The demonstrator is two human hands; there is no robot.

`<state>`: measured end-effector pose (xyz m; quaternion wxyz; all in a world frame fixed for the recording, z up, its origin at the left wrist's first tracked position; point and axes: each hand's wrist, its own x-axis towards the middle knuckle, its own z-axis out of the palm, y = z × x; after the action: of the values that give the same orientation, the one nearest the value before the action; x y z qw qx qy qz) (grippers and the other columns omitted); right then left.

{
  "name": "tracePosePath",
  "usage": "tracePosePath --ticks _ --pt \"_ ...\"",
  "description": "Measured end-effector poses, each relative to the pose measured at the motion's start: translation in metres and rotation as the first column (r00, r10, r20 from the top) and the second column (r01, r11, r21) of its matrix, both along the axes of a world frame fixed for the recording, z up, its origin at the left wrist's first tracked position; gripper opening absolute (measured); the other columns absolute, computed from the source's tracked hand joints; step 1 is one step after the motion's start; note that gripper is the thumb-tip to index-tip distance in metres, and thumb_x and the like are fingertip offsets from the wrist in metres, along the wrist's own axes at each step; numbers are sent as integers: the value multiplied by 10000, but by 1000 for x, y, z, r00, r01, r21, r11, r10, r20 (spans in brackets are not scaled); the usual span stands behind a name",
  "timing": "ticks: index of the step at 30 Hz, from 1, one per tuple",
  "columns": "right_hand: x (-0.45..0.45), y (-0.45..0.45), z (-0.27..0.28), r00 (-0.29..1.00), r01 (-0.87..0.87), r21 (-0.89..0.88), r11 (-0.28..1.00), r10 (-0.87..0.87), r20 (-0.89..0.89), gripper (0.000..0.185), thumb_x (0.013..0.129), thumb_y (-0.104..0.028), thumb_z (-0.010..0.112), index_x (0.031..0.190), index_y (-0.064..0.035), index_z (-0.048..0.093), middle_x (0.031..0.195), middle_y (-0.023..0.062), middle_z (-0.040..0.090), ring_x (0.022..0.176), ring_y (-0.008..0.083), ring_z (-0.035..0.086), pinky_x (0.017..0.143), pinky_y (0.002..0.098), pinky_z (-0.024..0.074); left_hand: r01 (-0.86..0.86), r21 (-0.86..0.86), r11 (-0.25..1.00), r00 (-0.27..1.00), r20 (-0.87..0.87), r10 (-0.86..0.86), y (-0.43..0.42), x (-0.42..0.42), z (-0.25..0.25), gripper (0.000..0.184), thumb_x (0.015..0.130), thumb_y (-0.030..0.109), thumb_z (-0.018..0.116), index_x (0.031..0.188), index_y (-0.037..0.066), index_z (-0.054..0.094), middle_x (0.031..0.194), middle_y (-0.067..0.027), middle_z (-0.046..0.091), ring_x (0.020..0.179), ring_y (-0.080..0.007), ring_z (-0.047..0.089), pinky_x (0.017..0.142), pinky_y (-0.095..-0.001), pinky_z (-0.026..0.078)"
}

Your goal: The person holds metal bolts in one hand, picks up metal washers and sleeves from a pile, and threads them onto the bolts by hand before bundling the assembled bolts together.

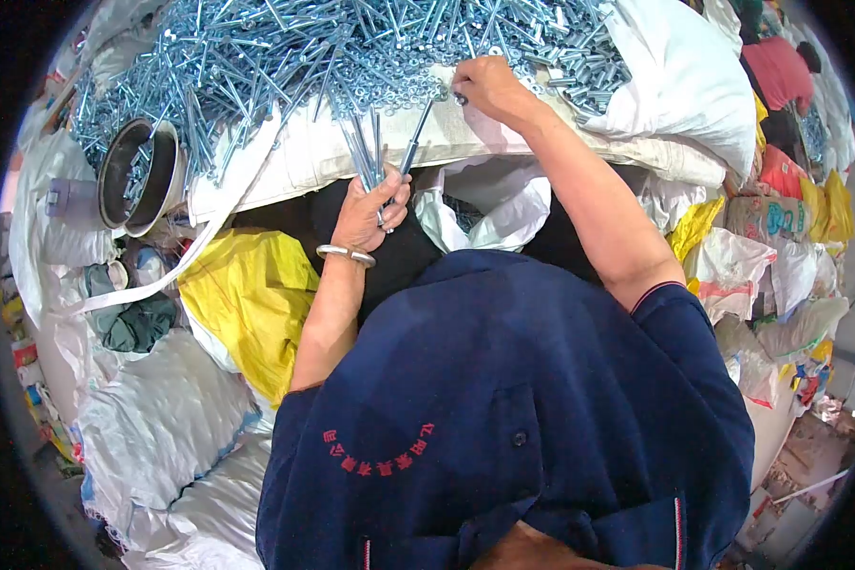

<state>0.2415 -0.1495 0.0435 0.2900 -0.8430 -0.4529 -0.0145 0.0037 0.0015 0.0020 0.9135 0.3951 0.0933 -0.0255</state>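
Note:
My left hand [370, 214] is closed around a bundle of long metal bolts [366, 142], which point up and fan apart. One bolt [418, 133] leans to the right, with a thicker sleeve on its lower part and a small nut or washer at its upper end. My right hand [492, 90] is beside that end, fingers pinched on a small dark metal piece [460, 99] too small to name surely. Beyond both hands lies a heap of loose bolts [256, 66]. Small washers [389, 85] lie along its near edge, and short metal sleeves [584, 71] are piled to the right.
A round metal pot [168, 180] with bolts inside tilts at the left. A white strap [199, 255] hangs from the cloth-covered edge [304, 152]. An open white sack [518, 214] is below my hands. A yellow sack [252, 304] lies left; another person [777, 71] is at the far right.

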Motion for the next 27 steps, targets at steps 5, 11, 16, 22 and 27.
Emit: tracePosePath --ticks 5,11,16,22,27 --pt "-5 7 3 993 56 -175 983 -38 108 157 774 -62 543 779 25 673 798 262 648 799 418 655 714 477 532 -3 -45 999 1000 -13 2 -2 2 -2 248 904 200 669 985 -3 553 719 -33 531 477 -51 395 401 -193 300" --pt "-9 8 4 996 37 -138 990 -25 84 150 761 -62 544 753 29 662 796 275 637 802 428 651 710 454 540 -28 -81 996 1000 -4 28 -1 1 -4 233 900 192 671 984 4 561 713 -32 521 473 -56 389 395 -198 291" --pt "3 2 -19 973 -45 129 991 15 230 171 707 -137 638 808 -21 713 829 261 669 880 384 658 804 445 507 -40 -74 996 999 -17 39 -2 2 -1 238 901 197 671 984 1 566 713 -33 519 471 -49 388 396 -193 283" --pt "-4 8 8 992 61 -254 965 -85 -88 149 682 -131 634 707 1 699 744 234 663 738 394 652 703 454 523 -15 -91 996 1000 23 17 -1 3 -5 248 909 199 660 993 -12 559 717 -28 526 472 -41 381 401 -189 282" --pt "12 3 -14 968 -133 -98 986 151 199 171 690 -140 609 740 15 659 761 246 639 761 421 626 687 487 494 -19 -91 996 1000 12 20 0 2 -6 270 899 208 675 1006 -12 561 738 -40 539 480 -44 393 411 -188 290"
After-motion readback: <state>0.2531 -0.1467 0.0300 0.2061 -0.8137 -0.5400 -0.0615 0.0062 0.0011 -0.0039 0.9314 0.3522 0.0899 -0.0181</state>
